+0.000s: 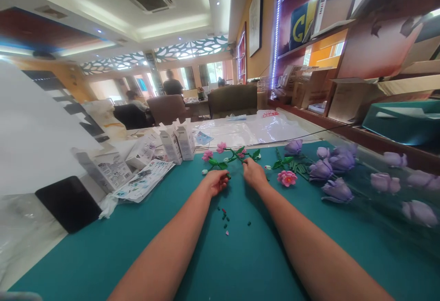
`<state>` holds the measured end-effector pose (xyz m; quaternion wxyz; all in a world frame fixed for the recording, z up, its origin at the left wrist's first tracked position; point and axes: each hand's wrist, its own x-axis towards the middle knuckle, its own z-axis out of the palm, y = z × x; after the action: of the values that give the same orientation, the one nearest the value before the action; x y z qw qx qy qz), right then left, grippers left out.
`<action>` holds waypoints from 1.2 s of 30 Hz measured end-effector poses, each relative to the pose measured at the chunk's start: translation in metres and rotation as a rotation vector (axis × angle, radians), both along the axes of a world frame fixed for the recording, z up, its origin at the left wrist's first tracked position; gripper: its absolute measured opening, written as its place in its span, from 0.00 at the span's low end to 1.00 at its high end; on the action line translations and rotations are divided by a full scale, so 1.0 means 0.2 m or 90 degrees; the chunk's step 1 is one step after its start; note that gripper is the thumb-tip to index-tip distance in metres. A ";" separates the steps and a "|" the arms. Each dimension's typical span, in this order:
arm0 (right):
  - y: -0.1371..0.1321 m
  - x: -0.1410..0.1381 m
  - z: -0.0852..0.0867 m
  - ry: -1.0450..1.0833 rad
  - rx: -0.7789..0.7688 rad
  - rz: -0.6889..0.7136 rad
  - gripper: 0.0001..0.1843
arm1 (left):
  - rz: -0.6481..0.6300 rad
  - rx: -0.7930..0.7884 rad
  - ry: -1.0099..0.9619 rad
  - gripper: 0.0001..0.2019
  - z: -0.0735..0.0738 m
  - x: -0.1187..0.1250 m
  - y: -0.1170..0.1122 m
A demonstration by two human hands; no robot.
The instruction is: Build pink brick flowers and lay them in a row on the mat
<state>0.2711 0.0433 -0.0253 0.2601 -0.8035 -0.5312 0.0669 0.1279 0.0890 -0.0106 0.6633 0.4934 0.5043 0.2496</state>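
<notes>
Rightward, purple flowers (330, 169); loose pieces (225, 217) nearer; flower stem (231, 156) pinched in right hand (253, 173), left hand (216, 182) curled alongside, grip unclear.

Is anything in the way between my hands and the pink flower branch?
Nothing visible. Left hand and right hand are both at the branch; the loose bits lie nearer you on the mat, behind them.

The room is bright: ceiling lights (172, 28) glow, daylight enters through far windows (213, 69), and a blue light strip (276, 30) runs down the wall. The plastic sheet (261, 129) glares white. At centre the left hand (216, 183) and right hand (254, 172) look sharp, casting faint shadows on the counter (240, 264). The edges bend, and the purple flowers (419, 211) smear.
</notes>
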 end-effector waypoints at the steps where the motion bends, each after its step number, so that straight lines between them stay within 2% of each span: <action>1: 0.01 -0.01 -0.01 0.005 -0.001 0.007 0.16 | -0.006 0.005 0.014 0.07 0.00 -0.03 -0.01; 6: 0.01 -0.06 -0.04 0.006 -0.017 0.030 0.15 | -0.042 0.044 0.096 0.07 0.02 -0.14 -0.06; 11: -0.03 -0.08 -0.05 -0.036 -0.044 0.028 0.16 | -0.084 0.104 0.185 0.07 0.02 -0.19 -0.07; 20: -0.10 -0.12 -0.02 -0.151 -0.064 0.029 0.15 | -0.149 0.258 0.386 0.07 -0.04 -0.21 -0.02; 26: -0.10 -0.12 -0.02 -0.184 -0.098 0.055 0.15 | -0.185 0.329 0.469 0.08 -0.06 -0.20 0.01; 36: -0.10 -0.09 -0.02 -0.174 -0.121 0.084 0.13 | -0.166 0.418 0.546 0.08 -0.06 -0.19 -0.02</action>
<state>0.2530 0.0228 -0.0302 0.1032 -0.7896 -0.6045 0.0240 0.0898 0.0858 -0.0226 0.2356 0.7897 0.5598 0.0865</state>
